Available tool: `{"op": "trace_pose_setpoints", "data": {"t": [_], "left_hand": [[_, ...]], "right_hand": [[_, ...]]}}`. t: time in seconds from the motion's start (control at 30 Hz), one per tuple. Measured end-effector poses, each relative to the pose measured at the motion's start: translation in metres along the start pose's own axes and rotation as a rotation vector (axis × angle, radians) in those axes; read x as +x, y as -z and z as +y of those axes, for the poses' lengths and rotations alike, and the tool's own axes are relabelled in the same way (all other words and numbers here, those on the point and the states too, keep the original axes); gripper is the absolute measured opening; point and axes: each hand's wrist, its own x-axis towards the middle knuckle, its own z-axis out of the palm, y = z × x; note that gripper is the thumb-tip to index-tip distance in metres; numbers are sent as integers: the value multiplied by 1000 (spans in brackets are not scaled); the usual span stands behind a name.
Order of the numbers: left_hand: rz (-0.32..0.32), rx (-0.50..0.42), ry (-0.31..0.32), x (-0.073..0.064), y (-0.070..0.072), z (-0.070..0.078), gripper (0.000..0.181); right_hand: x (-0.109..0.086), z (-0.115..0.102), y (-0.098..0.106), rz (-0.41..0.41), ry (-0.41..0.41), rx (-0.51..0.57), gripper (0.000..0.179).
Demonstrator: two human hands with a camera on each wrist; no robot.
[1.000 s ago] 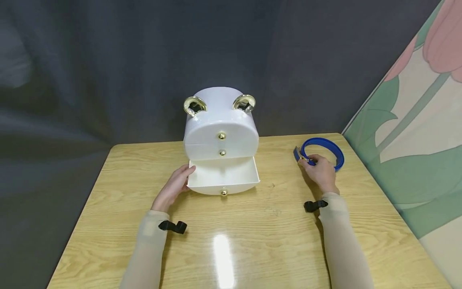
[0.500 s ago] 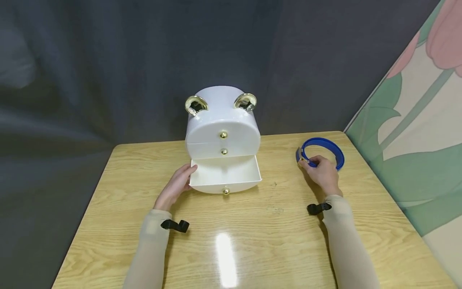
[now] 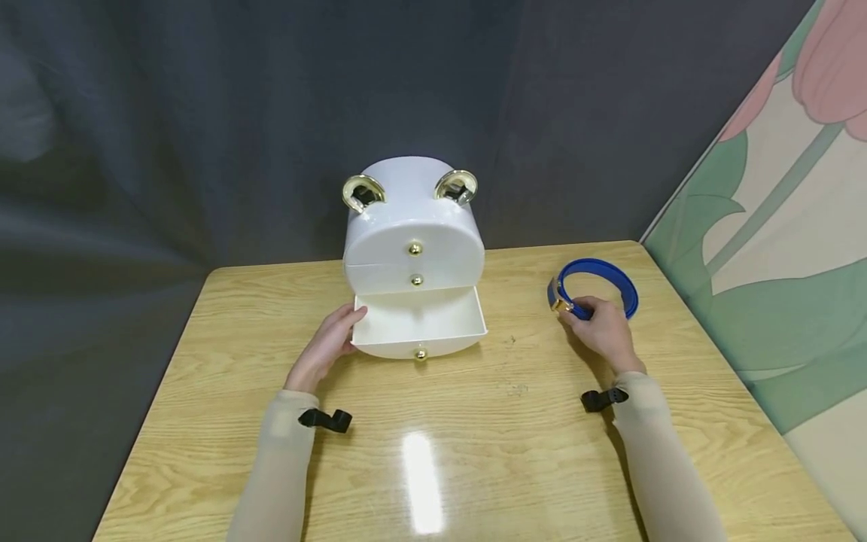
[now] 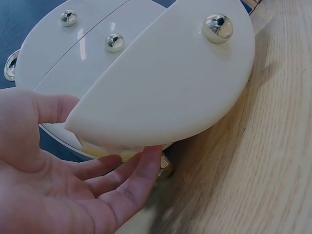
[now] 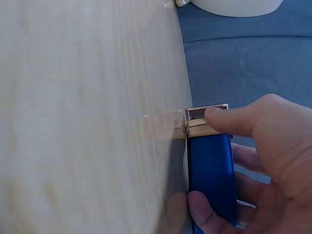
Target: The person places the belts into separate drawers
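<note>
A white storage box [image 3: 412, 214] with gold ear shapes on top stands at the table's back. Its bottom drawer [image 3: 420, 316] is pulled out, with nothing inside. My left hand [image 3: 323, 350] grips the drawer's left side; in the left wrist view the thumb is at its upper edge and the fingers reach under the drawer front [image 4: 170, 87]. Over at the right, my right hand [image 3: 605, 333] holds a coiled blue belt [image 3: 596, 266] by its buckle end. The right wrist view shows the thumb on the gold buckle [image 5: 204, 127] and fingers around the blue strap [image 5: 210, 170].
The wooden table [image 3: 494, 436] carries the box and belt. A dark curtain [image 3: 271, 135] hangs behind it, and a flower-patterned panel [image 3: 799, 248] borders the right side. Two closed upper drawers [image 3: 433, 263] have gold knobs.
The right hand has tilted the belt's buckle end slightly, so more of the gold buckle shows. The left hand keeps its hold on the drawer, which has not moved.
</note>
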Motion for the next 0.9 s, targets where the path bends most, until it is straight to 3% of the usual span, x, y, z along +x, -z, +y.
{"op": "trace_pose_setpoints", "data": {"t": [0.47,0.9], "left_hand": [[6,-7,-15,0,1,-2,54],[3,-9,-8,-4,1,-5,56]], "right_hand": [[-8,-2,1,148,47,-33,49],[-25,-10,18,214,113,55,43]]}}
